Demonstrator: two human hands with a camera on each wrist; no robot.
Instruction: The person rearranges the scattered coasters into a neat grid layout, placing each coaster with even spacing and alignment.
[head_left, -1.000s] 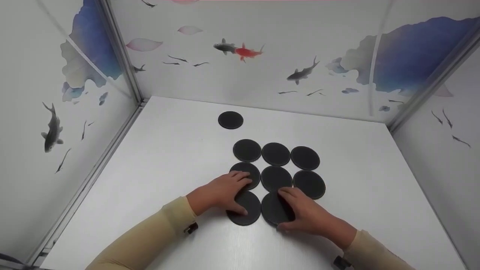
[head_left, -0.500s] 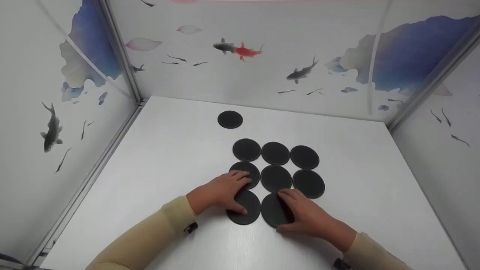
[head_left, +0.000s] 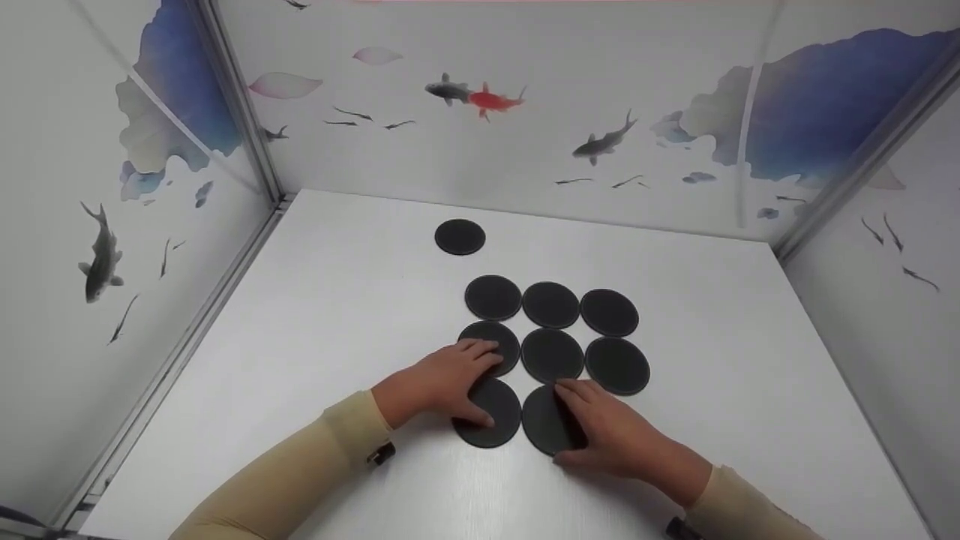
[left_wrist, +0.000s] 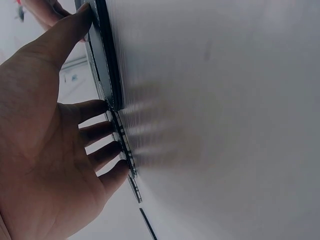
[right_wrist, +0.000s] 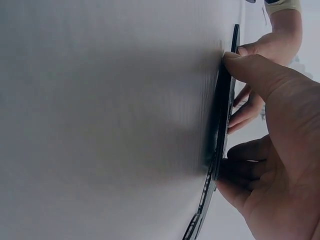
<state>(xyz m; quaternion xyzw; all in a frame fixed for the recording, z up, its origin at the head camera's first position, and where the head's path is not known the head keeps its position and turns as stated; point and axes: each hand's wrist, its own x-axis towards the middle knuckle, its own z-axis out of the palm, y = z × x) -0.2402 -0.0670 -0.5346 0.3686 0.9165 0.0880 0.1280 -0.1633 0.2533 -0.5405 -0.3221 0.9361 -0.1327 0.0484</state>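
My left hand (head_left: 450, 379) rests spread over two round black coasters. Its thumb lies on the front left coaster (head_left: 504, 401) and its fingertips on the middle left coaster (head_left: 512, 349). In the left wrist view, the fingers (left_wrist: 97, 132) extend to the coaster edges. My right hand (head_left: 619, 427) grips the front right coaster (head_left: 541, 416) by its rim, thumb at the near edge and fingers at the far edge, covering its right side. The right wrist view shows this coaster (right_wrist: 225, 100) edge-on between thumb and fingers, close over the table. It sits right beside the front left coaster.
Beyond the hands lie a centre coaster (head_left: 553, 356), a middle right coaster (head_left: 617, 366) and a back row of three, including its right one (head_left: 610, 313). A single coaster (head_left: 460, 237) lies farther back on the white table (head_left: 337, 300). Printed panels (head_left: 487, 150) enclose it.
My right hand has shifted very slightly toward me with the front right coaster. My left hand keeps its place, and the other coasters stay where they were.
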